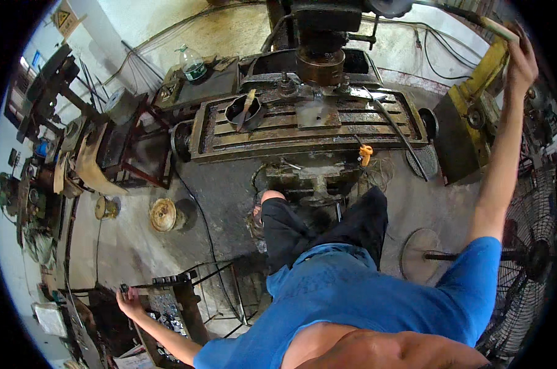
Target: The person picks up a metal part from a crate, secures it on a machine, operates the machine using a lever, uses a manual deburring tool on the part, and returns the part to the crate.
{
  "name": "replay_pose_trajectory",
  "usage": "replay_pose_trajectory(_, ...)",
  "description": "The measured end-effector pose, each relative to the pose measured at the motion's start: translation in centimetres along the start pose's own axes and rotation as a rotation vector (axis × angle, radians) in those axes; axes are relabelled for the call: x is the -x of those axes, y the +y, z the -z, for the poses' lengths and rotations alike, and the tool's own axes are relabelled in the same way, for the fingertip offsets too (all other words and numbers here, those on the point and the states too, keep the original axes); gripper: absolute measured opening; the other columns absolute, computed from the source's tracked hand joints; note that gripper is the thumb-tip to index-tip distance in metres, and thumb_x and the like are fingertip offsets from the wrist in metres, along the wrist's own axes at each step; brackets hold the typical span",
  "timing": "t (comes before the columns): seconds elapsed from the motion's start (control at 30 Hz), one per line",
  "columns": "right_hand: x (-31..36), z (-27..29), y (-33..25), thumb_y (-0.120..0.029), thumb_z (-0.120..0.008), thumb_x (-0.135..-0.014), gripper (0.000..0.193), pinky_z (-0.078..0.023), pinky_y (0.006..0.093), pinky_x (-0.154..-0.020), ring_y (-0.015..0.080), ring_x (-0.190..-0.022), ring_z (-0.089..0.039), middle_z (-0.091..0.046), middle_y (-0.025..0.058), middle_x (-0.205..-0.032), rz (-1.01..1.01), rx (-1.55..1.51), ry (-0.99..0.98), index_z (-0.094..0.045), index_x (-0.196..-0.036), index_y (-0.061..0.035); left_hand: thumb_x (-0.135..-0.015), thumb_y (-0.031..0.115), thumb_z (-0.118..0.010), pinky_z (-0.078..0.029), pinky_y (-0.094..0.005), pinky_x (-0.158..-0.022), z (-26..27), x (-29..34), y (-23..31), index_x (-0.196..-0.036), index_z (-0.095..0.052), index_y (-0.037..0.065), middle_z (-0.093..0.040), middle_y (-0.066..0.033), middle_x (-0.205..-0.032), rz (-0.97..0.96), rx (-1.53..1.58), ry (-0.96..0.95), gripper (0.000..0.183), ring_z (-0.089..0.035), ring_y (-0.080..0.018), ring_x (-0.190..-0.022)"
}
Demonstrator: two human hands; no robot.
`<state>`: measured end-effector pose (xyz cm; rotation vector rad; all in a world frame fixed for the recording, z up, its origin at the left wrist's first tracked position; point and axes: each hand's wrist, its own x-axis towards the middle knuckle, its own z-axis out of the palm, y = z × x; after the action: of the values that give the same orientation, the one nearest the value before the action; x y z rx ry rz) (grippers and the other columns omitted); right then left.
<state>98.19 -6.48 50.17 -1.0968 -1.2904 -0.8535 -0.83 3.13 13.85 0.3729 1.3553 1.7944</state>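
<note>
My right hand is raised at the far right, its fingers wrapped round the pale end of a long machine lever. Low on the left, my left hand pinches a small dark metal piece beside a tray of small shiny metal parts. In front of me stands a machine with a slotted metal table. Its round spindle head hangs above a flat block on that table. A dark pot with a brush in it sits on the table's left part.
A long bar leans over the table's right side. An orange-handled tool hangs at its front edge. Buckets and a cable lie on the floor to the left. A large fan stands at right, a plastic bottle at back left.
</note>
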Motion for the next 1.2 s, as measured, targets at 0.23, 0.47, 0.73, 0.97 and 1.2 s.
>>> replay_pose_trajectory(0.23, 31.1, -2.6, -5.0, -0.011, -0.061, -0.064, 0.028, -0.046, 0.0269, -0.064, 0.0137, -0.074, -0.058, -0.063, 0.0078, -0.076, -0.868, -0.271, -0.702, -0.063, -0.088, 0.0032, -0.078, 0.011, -0.061, -0.049, -0.0455, -0.080, -11.4, -0.2, -4.9, -0.108, -0.048, -0.002, -0.058, -0.0137, -0.096, -0.030, 0.059, -0.371, 0.035, -0.059, -0.0290, -0.079)
replay_pose_trajectory(0.47, 51.7, -9.8, 2.1, -0.021, -0.057, -0.070, 0.017, -0.032, 0.0294, -0.047, 0.0155, -0.055, -0.039, -0.045, -0.0019, -0.063, -1.770, -0.418, -0.554, -0.055, -0.072, -0.0042, -0.078, 0.006, -0.061, -0.049, -0.0381, -0.075, -19.5, 4.2, -8.4, -0.104, -0.050, 0.001, -0.058, -0.0121, -0.094, 0.036, 0.155, -0.555, 0.029, -0.057, -0.0251, -0.079)
replay_pose_trajectory(0.73, 44.1, -9.3, -4.9, -0.009, -0.059, -0.063, 0.030, -0.044, 0.0255, -0.039, 0.0128, -0.045, -0.051, -0.058, 0.0083, -0.068, -1.273, -0.752, -0.374, -0.057, -0.090, 0.0043, -0.081, 0.012, -0.058, -0.046, -0.0348, -0.068, -20.2, 5.0, -13.4, -0.090, -0.052, 0.003, -0.059, -0.0101, -0.080, 0.266, 0.283, -0.506, 0.014, -0.052, -0.0225, -0.065)
replay_pose_trajectory(0.97, 28.8, -8.0, -8.8, -0.012, -0.058, -0.060, 0.039, -0.043, 0.0309, -0.050, 0.0209, -0.054, -0.052, -0.059, 0.0109, -0.085, -0.697, -0.523, -1.142, -0.054, -0.098, -0.0035, -0.083, 0.015, -0.057, -0.045, -0.0329, -0.065, -21.0, 5.6, -15.3, -0.092, -0.054, 0.005, -0.060, -0.0078, -0.077, 0.355, 0.246, -0.472, 0.014, -0.049, -0.0190, -0.061)
replay_pose_trajectory(1.2, 28.2, -15.9, -8.9, -0.024, -0.054, -0.065, 0.031, -0.050, 0.0367, -0.073, 0.0280, -0.081, -0.063, -0.065, 0.0150, -0.085, -0.320, 0.631, -1.500, -0.066, -0.086, -0.0045, -0.082, 0.015, -0.058, -0.046, -0.0332, -0.067, -19.2, 4.6, -16.9, -0.098, -0.055, 0.006, -0.061, -0.0071, -0.087, 0.371, 0.294, -0.519, 0.019, -0.053, -0.0181, -0.065)
